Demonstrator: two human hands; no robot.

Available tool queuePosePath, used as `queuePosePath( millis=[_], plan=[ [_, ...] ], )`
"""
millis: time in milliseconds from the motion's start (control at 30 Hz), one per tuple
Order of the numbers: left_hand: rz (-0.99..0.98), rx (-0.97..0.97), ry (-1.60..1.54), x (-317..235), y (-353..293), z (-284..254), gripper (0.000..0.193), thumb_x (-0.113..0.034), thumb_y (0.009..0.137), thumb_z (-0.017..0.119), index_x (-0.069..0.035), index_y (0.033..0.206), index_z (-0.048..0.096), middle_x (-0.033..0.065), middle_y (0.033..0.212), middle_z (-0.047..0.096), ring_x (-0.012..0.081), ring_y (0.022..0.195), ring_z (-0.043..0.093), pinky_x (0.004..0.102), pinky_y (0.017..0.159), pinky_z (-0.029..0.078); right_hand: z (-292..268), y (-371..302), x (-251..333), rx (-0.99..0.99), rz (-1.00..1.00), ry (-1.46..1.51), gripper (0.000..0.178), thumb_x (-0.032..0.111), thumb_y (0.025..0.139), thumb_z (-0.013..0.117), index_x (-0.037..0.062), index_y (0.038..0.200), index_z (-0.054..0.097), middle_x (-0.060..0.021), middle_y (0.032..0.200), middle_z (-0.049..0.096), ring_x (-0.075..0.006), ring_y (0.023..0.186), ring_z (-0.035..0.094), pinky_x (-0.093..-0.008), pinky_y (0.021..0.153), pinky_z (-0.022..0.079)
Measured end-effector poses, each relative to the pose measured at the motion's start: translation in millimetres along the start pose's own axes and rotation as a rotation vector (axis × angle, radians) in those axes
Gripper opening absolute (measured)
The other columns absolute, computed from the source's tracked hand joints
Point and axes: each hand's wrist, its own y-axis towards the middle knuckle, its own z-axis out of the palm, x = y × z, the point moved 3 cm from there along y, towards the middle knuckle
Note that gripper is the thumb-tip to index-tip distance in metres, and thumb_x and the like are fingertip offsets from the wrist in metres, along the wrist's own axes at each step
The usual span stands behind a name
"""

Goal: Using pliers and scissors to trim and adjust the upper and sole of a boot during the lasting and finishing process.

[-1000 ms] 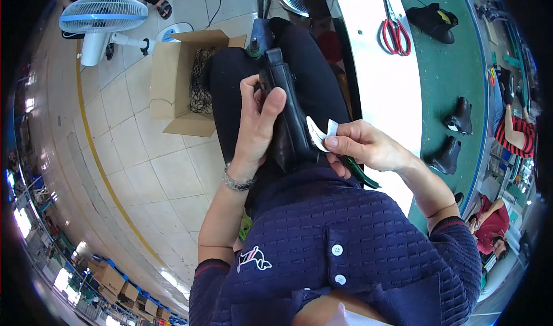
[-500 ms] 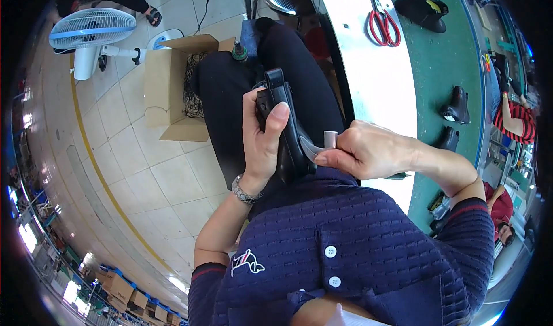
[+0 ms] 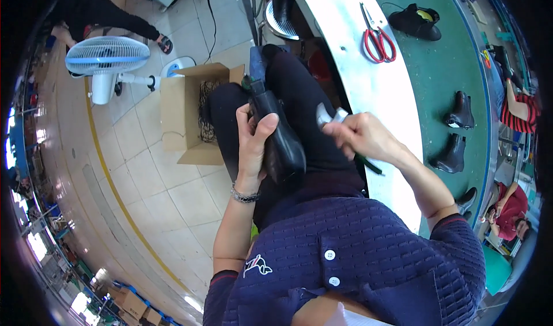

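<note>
Drawn back from the black boot [image 3: 286,155], the right hand [image 3: 370,138] grips a pale curved tool [image 3: 323,116] while the left hand [image 3: 252,142] clasps that boot above the thighs [image 3: 300,92], where I fear a slackening hold could let it slip.

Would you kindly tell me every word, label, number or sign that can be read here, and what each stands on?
No words, numbers or signs can be read.
Stacked cartons, lower left: any print is too small and blurred.
Blue shirt: a stitched emblem, no readable letters.
Black boot in the left hand: no lettering visible.
</note>
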Motion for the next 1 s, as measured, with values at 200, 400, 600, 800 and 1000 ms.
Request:
queuePosePath(
  millis=[200, 400, 600, 800, 1000],
  plan=[
    [-0.126, -0.045, -0.134, -8.9, -1.3, -4.3, 0.070, -0.039, 0.084, 0.066, -0.005, 0.139, 0.038, 0.0109, 0.123, 0.053, 0.0250, 0.115, 0.053, 0.0385, 0.100, 0.043, -30.9, 6.7, -143.7, -0.725, 0.037, -0.649, 0.035, 0.016, 0.086, 0.064, 0.0064, 0.118, 0.059, -0.0183, 0.091, 0.061, -0.0351, 0.080, 0.063, -0.0429, 0.071, 0.053],
    [-0.169, 0.476, -0.603, -53.9, 14.1, 40.6, 0.104, -0.072, 0.083, 0.048, 0.006, 0.146, 0.022, 0.0316, 0.147, 0.030, 0.0462, 0.132, 0.037, 0.0538, 0.112, 0.030, -24.1, -31.1, -74.6, -0.297, -0.614, -0.066, 0.104, 0.041, 0.065, 0.085, 0.0031, 0.146, 0.032, -0.0213, 0.132, 0.050, -0.0364, 0.128, 0.042, -0.0442, 0.107, 0.033],
    [-0.432, 0.577, -0.671, -44.0, 58.1, 114.0, 0.087, -0.068, 0.093, 0.032, 0.000, 0.146, 0.027, 0.0329, 0.142, 0.037, 0.0464, 0.133, 0.036, 0.0573, 0.110, 0.029, -54.8, -66.4, -53.1, -0.445, -0.625, 0.789, 0.058, 0.006, 0.073, 0.080, -0.0022, 0.126, 0.058, -0.0078, 0.115, 0.065, -0.0155, 0.106, 0.059, -0.0302, 0.096, 0.044],
    [-0.097, 0.937, 0.103, -59.5, 15.1, 164.5, 0.069, -0.046, 0.095, 0.051, 0.004, 0.141, 0.037, 0.0362, 0.136, 0.043, 0.0480, 0.126, 0.046, 0.0564, 0.103, 0.039, -80.7, -88.3, -150.2, -1.315, -0.364, 1.066, 0.053, 0.012, 0.083, 0.067, 0.0004, 0.133, 0.054, -0.0047, 0.114, 0.064, -0.0101, 0.099, 0.059, -0.0241, 0.090, 0.044],
    [-0.134, 1.480, -0.212, -91.5, -34.4, 185.6, 0.032, -0.020, 0.092, 0.063, 0.006, 0.109, 0.066, 0.0365, 0.126, 0.051, 0.0539, 0.125, 0.043, 0.0611, 0.105, 0.030, -151.9, -74.6, -223.6, -1.711, -0.130, 0.597, 0.063, 0.022, 0.084, 0.073, -0.0034, 0.136, 0.048, -0.0139, 0.123, 0.060, -0.0172, 0.110, 0.058, -0.0268, 0.096, 0.042]
  ],
)
